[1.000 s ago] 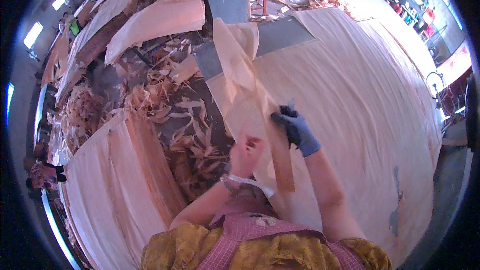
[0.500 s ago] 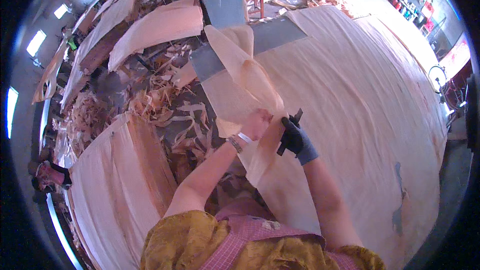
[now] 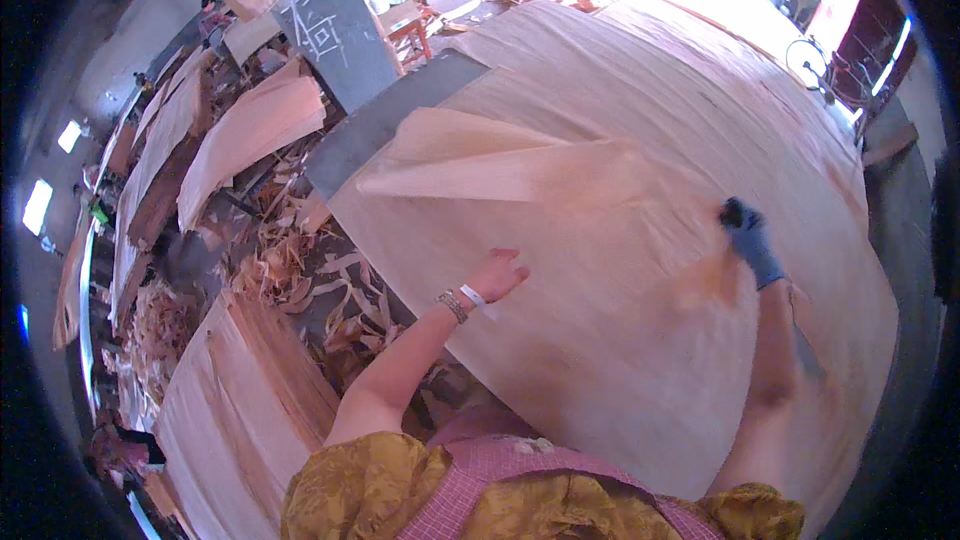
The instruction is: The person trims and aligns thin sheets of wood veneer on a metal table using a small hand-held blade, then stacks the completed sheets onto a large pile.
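A thin, pale wood veneer sheet [image 3: 480, 175], folded over and partly blurred, stretches across the big veneer stack [image 3: 600, 350] toward my right hand [image 3: 748, 232]. That hand wears a dark grey-blue glove and is closed at the sheet's right end; the fingertips are small and dark there. Whether the black tool seen earlier is still in it is not visible. My left hand [image 3: 497, 275], bare with a bracelet and white band at the wrist, hovers over the left part of the stack. Its fingers are apart and hold nothing.
Another veneer stack [image 3: 235, 390] lies at the lower left. Veneer scraps [image 3: 350, 305] litter the gap between the stacks. A grey pillar [image 3: 340, 40] stands at the far left, near curved veneer piles [image 3: 250, 140]. A person [image 3: 125, 450] is at the left edge.
My right hand has swept right, drawing the folded veneer across the stack. My left hand has let go of the veneer and stays to the left. The view has turned rightward.
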Demonstrator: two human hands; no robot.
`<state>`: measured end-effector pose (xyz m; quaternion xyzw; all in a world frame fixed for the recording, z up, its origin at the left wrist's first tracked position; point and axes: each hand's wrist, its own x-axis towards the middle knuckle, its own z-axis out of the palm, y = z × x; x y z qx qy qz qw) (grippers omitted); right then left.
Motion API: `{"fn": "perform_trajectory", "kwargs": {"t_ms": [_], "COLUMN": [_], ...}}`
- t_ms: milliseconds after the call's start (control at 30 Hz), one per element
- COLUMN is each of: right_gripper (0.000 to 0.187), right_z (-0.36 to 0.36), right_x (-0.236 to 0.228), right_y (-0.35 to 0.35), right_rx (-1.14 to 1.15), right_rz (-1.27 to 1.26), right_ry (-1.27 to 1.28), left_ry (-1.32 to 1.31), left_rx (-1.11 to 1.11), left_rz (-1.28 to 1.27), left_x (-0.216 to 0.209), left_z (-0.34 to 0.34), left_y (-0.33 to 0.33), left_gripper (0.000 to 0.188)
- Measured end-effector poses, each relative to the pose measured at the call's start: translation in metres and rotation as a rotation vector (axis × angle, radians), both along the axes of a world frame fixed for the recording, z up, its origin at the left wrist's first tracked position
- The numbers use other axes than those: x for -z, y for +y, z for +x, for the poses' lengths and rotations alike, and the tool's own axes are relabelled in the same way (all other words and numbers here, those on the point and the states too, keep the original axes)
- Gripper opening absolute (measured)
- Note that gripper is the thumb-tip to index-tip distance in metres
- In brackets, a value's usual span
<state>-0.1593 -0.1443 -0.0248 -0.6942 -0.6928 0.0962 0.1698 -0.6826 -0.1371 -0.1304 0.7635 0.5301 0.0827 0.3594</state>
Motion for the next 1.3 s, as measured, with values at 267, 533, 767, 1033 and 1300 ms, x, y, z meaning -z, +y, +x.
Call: {"fn": "perform_trajectory", "kwargs": {"t_ms": [267,533,767,1033,1300], "right_gripper": [0.034,0.047,0.057,0.059,0.055], "right_z": [-0.089,-0.300,-0.383,-0.526,-0.526], "right_x": [0.041,0.184,0.183,0.183,0.166], "right_y": [-0.115,-0.135,-0.093,-0.042,-0.059], "right_rx": [0.254,0.120,0.244,0.218,0.161], "right_rz": [0.453,0.044,-0.036,-0.057,-0.099], "right_ry": [-0.117,-0.142,-0.171,-0.132,-0.086], "left_ry": [0.427,0.745,0.511,0.355,0.510], "left_rx": [-0.017,-0.441,-0.209,0.026,-0.069], "left_rz": [0.208,0.105,0.342,0.359,0.272], "left_x": [0.125,0.076,0.061,0.084,0.061], "left_z": [-0.171,-0.242,-0.277,-0.340,-0.350], "left_y": [0.039,0.161,0.255,0.290,0.262], "left_gripper": [0.056,0.060,0.078,0.088,0.086]}}
